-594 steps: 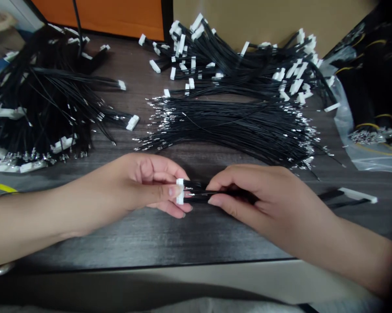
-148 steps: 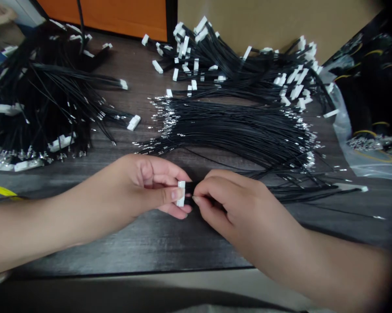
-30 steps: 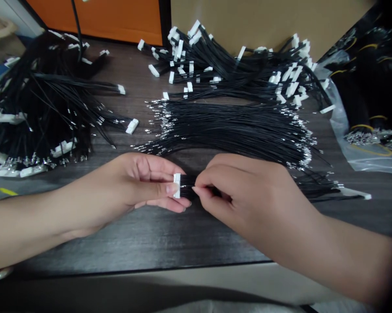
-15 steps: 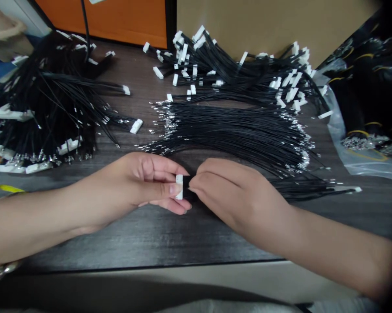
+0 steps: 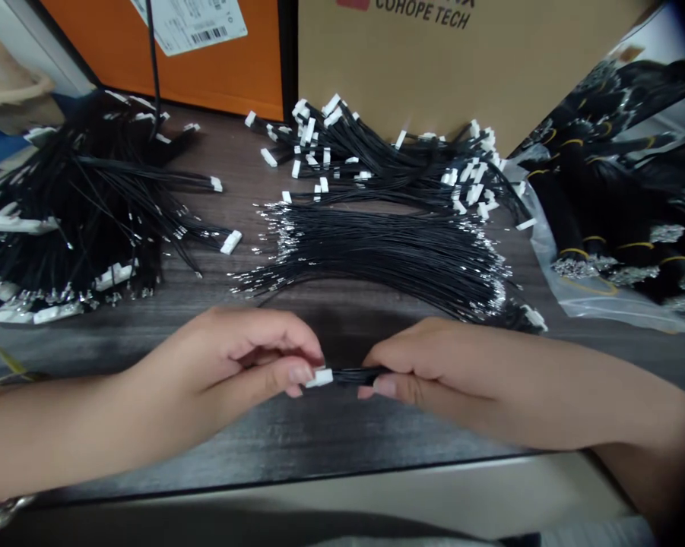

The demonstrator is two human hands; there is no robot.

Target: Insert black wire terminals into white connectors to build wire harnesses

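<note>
My left hand (image 5: 245, 357) pinches a small white plastic connector (image 5: 319, 377) between thumb and fingers. Short black wires (image 5: 356, 374) run from the connector to my right hand (image 5: 427, 372), which pinches them between thumb and fingers. The wires lie straight across the gap between my hands. Their far ends are hidden behind my right hand. Both hands are held just above the dark wood-grain table (image 5: 342, 433), close to its front edge.
Beyond my hands lie a bundle of black wires with crimped metal ends (image 5: 376, 254), a heap with white connectors (image 5: 376, 159), and a large tangled pile (image 5: 91, 205). More wire bundles sit on a clear plastic bag (image 5: 598, 266). A cardboard box (image 5: 433, 68) and orange panel (image 5: 217, 76) stand behind.
The connector has turned from upright to nearly flat. My right hand has shifted right, drawing the wires straight. The view has tilted up, showing more of the box and the label.
</note>
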